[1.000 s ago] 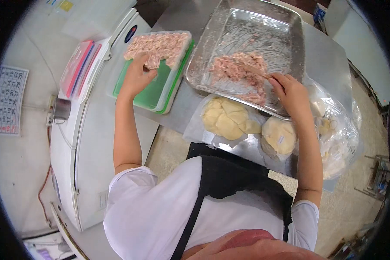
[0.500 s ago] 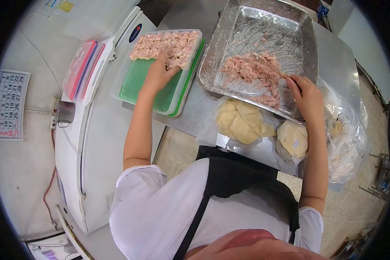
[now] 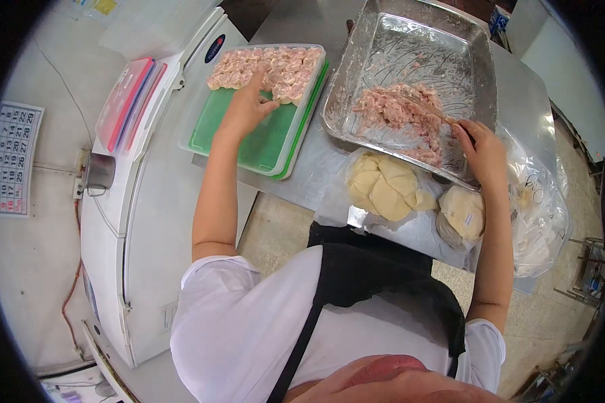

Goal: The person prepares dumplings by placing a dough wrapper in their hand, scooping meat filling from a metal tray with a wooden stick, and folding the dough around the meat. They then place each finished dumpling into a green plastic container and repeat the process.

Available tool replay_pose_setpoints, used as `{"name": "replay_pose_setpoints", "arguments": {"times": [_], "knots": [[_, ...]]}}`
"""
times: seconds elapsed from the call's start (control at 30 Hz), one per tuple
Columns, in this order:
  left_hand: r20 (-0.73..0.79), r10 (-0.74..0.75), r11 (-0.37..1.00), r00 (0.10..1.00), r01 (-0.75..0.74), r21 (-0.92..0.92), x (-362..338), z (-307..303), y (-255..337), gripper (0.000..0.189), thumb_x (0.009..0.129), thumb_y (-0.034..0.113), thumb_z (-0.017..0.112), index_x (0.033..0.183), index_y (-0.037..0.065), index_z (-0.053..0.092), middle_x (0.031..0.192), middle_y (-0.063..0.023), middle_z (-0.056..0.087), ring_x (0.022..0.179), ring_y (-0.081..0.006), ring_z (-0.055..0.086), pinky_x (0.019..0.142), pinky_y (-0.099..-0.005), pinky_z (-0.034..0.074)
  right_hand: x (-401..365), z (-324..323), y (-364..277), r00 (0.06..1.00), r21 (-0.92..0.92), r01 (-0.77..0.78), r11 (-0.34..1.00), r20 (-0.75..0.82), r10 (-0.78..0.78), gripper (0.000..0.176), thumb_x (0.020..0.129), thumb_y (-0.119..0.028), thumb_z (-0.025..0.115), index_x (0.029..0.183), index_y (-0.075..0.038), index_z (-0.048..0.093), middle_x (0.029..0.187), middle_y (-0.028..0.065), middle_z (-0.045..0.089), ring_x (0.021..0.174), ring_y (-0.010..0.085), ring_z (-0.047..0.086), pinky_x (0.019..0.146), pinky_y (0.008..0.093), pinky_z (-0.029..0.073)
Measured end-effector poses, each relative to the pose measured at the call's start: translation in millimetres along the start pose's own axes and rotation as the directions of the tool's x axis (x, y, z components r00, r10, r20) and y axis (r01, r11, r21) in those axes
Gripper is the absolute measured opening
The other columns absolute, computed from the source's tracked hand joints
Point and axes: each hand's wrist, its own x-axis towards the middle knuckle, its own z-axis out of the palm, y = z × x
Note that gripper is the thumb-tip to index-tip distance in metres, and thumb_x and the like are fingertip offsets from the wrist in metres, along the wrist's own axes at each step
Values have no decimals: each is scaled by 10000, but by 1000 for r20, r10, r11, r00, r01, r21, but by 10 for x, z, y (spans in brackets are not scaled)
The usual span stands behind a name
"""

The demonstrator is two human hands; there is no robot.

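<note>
Your right hand (image 3: 480, 149) is closed around the handle of a thin utensil (image 3: 446, 119), over the near right part of the metal tray (image 3: 444, 57). The utensil's long axis slants from your fingers toward the tray's left side, its far end pointing away from you and sunk in the minced meat (image 3: 396, 107). That tip is buried, so its shape can't be told. The meat lies inside the tray, around its middle and toward its near edge.

Your left hand (image 3: 243, 111) is well left of the tray, fingers loosely spread and forefinger pointing away from you onto the meat pieces (image 3: 289, 75); you show nothing gripped there. They fill the far part of a clear container (image 3: 280, 158) just left of the tray, whose long axis runs away from you, far end leaning toward the tray's side. Green shows across its near part.

On the bench (image 3: 309, 178), yellow wrappers (image 3: 383, 188) sit just before the tray's near edge, a labelled bundle (image 3: 462, 211) beside them.
</note>
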Motion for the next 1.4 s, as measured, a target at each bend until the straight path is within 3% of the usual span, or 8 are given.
{"name": "replay_pose_setpoints", "arguments": {"times": [0.43, 0.53, 0.6, 0.7, 0.83, 0.9, 1.0, 1.4], "knots": [[-103, 307, 930, 946, -275, 245, 180, 131, 37, 613, 803, -2, 660, 1380, 96, 476, 886, -69, 637, 750, -162, 621, 709, -283, 510, -2, 14, 62, 1000, 9, 7, 1000, 18, -7, 316, 941, -346, 556, 1012, -71, 692, 897, 149, 668, 845, 350, 641, 731, 423, 494], [-173, 180, 977, 968, -196, -80, -12, 115, 730, 617, 808, 2, 656, 1388, 79, 458, 880, -34, 614, 745, -133, 592, 704, -269, 501, 48, -81, 38, 996, 192, -93, 977, 28, 89, 340, 958, -354, 529, 1045, -62, 678, 883, 174, 665, 858, 373, 633, 746, 439, 490], [86, 224, 596, 971, -67, -800, -168, 237, 1157, 678, 820, 19, 638, 1440, 65, 367, 902, -49, 601, 764, -117, 576, 691, -250, 485, 34, -144, -205, 977, 356, -212, 910, 75, 198, 351, 968, -355, 511, 1064, -58, 671, 879, 188, 663, 863, 385, 628, 754, 450, 488], [360, 576, -57, 734, 475, -878, -341, 648, 1586, 737, 830, 6, 613, 1484, 68, 279, 971, -92, 606, 801, -127, 578, 677, -232, 473, -65, -164, -494, 999, 403, -12, 915, 49, -8, 354, 982, -350, 485, 1077, -56, 657, 853, 197, 660, 860, 409, 622, 746, 458, 491], [425, 525, 213, 738, 369, -905, -691, 893, 1809, 602, 858, 36, 618, 1419, 65, 404, 1020, -76, 607, 876, -126, 584, 697, -249, 482, 41, -502, -255, 991, -154, 110, 982, 94, -96, 291, 955, -297, 523, 894, -47, 659, 790, 176, 660, 793, 380, 645, 683, 463, 497], [366, 529, 710, 765, -163, -685, -853, 1004, 1714, 441, 863, 104, 648, 1292, 63, 552, 1053, -79, 617, 928, -189, 601, 764, -299, 492, -7, -706, -128, 979, -331, 162, 930, 173, -110, 276, 933, -265, 549, 805, -35, 634, 771, 167, 657, 761, 353, 661, 651, 465, 492], [262, 686, 722, 679, -589, -364, -904, 1294, 1423, 338, 837, 180, 691, 1152, 65, 650, 1079, -93, 623, 973, -273, 598, 849, -353, 479, -230, -708, -203, 966, -580, 203, 789, 250, -65, 247, 861, -223, 589, 704, -42, 650, 742, 161, 659, 750, 309, 672, 648, 453, 508], [-48, 534, 746, 844, -497, -443, -972, 1386, 1222, 231, 893, 209, 640, 1035, 29, 662, 1053, -119, 661, 961, -276, 618, 870, -379, 475, -302, -517, -389, 905, -470, 394, 790, 348, -244, 232, 855, -224, 589, 718, -49, 656, 688, 129, 638, 641, 323, 654, 558, 427, 510]]}}
